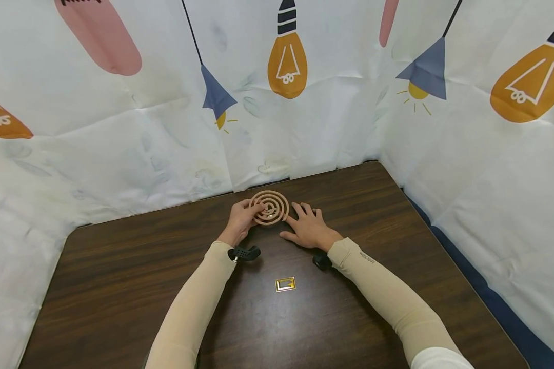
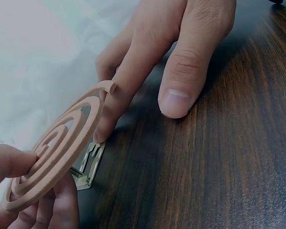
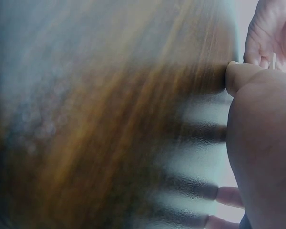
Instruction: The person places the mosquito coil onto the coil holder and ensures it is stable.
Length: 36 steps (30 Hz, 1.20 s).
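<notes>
My left hand [image 1: 241, 220] pinches a brown mosquito coil [image 2: 78, 150], thumb on its upper face and fingers beneath. The coil is tilted above the far part of the table in the left wrist view. Under it lies a thin metal coil stand [image 2: 93, 167], partly hidden by the coil. My right hand [image 1: 308, 228] rests on the table beside the coil, fingers spread. Its index fingertip [image 2: 101, 133] is at the stand's edge; whether it presses on it I cannot tell. In the right wrist view the right hand [image 3: 264, 138] hides most of the work.
A second small rectangular metal piece [image 1: 285, 284], gold-looking, lies nearer me on the dark wood-grain table [image 1: 134, 287]. White cloth with printed lamps [image 1: 166, 138] hangs behind the table's far edge and along the right side.
</notes>
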### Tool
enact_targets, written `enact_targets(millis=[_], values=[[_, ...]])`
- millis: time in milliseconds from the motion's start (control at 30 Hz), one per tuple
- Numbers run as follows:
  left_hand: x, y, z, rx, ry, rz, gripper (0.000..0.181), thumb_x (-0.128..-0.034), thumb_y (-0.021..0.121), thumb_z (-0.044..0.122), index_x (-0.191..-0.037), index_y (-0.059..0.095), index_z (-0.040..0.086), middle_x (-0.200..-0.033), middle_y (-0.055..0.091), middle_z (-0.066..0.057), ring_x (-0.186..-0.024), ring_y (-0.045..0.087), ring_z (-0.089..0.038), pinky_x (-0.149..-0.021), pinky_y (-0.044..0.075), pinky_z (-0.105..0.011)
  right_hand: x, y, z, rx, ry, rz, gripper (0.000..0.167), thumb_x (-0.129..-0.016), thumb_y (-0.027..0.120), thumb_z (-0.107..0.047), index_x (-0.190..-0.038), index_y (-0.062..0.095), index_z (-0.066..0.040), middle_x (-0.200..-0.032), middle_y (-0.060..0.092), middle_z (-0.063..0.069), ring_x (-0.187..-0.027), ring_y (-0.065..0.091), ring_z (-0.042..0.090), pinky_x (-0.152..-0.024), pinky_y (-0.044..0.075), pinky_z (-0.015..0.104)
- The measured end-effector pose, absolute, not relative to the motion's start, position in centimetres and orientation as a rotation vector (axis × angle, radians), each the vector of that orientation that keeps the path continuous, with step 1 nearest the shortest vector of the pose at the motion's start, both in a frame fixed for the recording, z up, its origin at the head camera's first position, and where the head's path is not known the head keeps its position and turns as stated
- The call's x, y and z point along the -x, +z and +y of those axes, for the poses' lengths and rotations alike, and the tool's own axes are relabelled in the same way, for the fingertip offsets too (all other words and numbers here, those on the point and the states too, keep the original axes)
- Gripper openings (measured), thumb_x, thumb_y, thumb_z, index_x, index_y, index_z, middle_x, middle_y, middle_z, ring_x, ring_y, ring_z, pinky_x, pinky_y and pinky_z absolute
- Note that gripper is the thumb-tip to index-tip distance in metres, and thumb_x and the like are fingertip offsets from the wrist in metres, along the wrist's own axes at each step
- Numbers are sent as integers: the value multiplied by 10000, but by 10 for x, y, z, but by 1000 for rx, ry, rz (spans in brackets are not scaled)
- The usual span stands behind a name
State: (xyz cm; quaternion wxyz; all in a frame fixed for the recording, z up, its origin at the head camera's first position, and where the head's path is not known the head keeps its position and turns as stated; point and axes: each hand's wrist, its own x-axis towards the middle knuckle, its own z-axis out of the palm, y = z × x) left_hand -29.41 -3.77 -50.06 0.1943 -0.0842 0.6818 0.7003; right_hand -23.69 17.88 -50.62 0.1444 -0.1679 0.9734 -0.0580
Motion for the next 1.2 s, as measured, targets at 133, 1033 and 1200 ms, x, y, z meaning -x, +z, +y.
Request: enact_targets(millis=[133,1033,1200], values=[[294,-501,-38,236,1955,1914,425,-993,697,164,-1384,602,28,-1053,652,-31,-835,701,-83,-718,612,-210,237,-506,179,481,-178,2804,728,-1021,386,-711,-1635,316,-327,-1746,128,129,-1596,182,427,-1199,273,714],[294,-501,-37,242,1977,1915,409,-1003,680,163,-1385,598,44,-1051,652,-18,-809,699,-71,-711,606,-214,237,-506,179,491,-183,2802,717,-1027,389,-699,-1640,295,-340,-1744,130,132,-1593,180,431,-1192,282,708],[294,-501,-36,250,1976,1911,409,-1008,673,163,-1390,595,42,-1051,648,-19,-812,695,-67,-705,602,-207,237,-506,179,496,-177,2800,721,-1027,386,-700,-1641,294,-334,-1743,131,137,-1592,183,433,-1185,289,706]])
